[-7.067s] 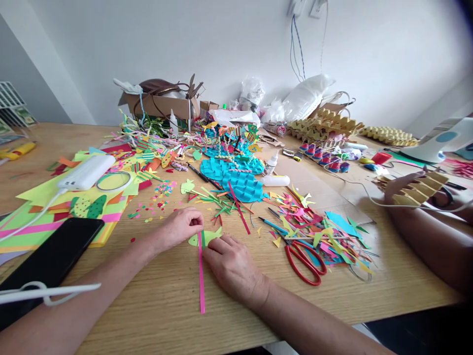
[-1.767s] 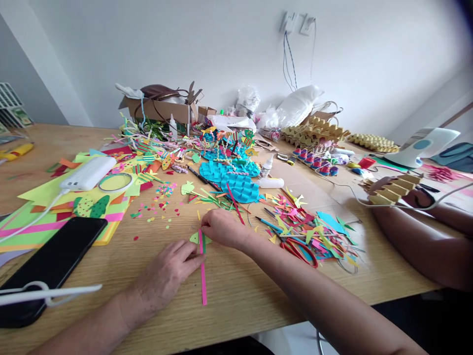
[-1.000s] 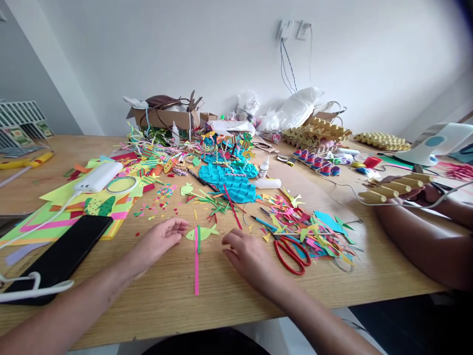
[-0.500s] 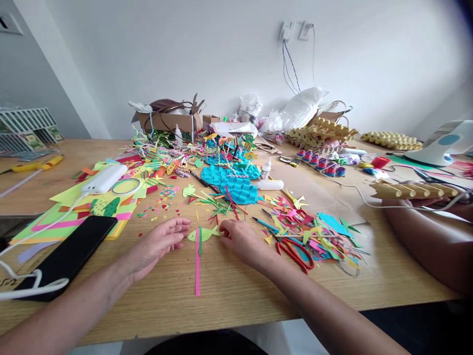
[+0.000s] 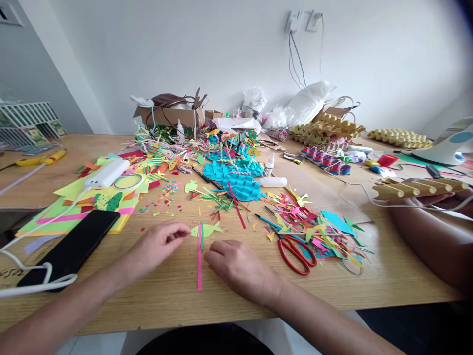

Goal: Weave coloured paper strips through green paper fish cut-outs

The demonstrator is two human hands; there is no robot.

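Note:
A light green paper fish [image 5: 211, 230] lies flat on the table in front of me. Across its body run a long pink paper strip [image 5: 199, 266] and a short dark green paper strip [image 5: 202, 241]; the pink one extends well below the fish. My left hand [image 5: 162, 241] is at the fish's head, its thumb and index finger closed in a pinch at the snout. Just right of the pink strip, my right hand [image 5: 236, 264] is curled with fingers together, apart from the fish; whatever it may hold is hidden.
Red-handled scissors [image 5: 297, 256] lie beside a pile of paper scraps [image 5: 318, 231] on the right. On the left are a black phone [image 5: 74, 246], coloured paper sheets [image 5: 44, 217] and a white power bank [image 5: 107, 173]. Another person's arm [image 5: 417, 236] is near an egg-carton piece [image 5: 417, 189].
My right hand has drawn back from the fish's tail toward me, beside the pink strip. My left hand's spread fingers have closed at the fish's head. The view has shifted slightly.

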